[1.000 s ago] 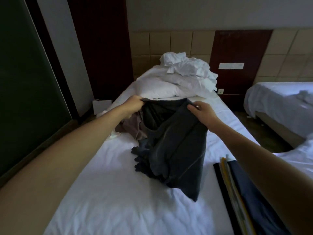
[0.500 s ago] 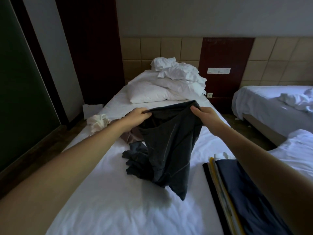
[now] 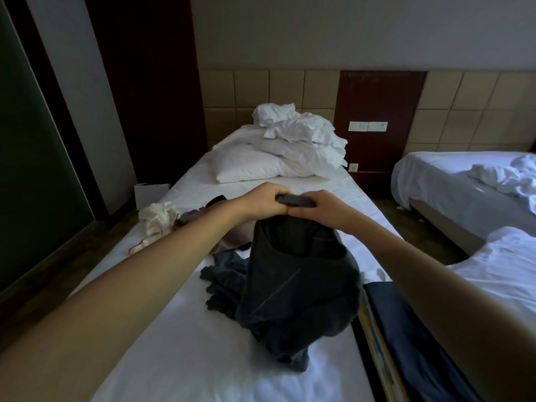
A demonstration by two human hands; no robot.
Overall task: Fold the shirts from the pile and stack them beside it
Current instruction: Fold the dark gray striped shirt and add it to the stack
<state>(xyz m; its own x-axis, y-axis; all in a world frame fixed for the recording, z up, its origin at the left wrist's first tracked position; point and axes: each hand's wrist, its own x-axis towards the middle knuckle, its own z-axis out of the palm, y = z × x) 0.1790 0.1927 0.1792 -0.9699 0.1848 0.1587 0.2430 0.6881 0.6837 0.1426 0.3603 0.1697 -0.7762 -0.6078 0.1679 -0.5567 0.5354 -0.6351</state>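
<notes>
Bed (image 3: 162,358): white sheet, your whole work surface. A heap of pillows and bedding (image 3: 290,146) sits at the head end, well apart from the shirts.

Stack (image 3: 406,343): folded shirts at your right on the bed's edge, a navy one on top with yellow and pale layers showing beneath. Several are done; the exact count can't be read, since your right arm crosses it.

Dark shirt (image 3: 298,300): in hand, hanging from its top edge in the middle of the bed, lower part bunched on the sheet, just beside the stack. It looks doubled lengthwise, not yet flat or squared, so this fold is judged about half done.

Pile (image 3: 224,278): at least a dark grey-blue shirt and a brownish one, left of and behind the held shirt, still unfolded. A crumpled white cloth (image 3: 159,219) lies further left; can't tell if it's a shirt.

Left grip (image 3: 264,203) and right grip (image 3: 322,208): both curled tight on the dark shirt's top edge, brought together, fingers touching.

Left to do: finish this shirt, place it on the stack, then clear the pile.
</notes>
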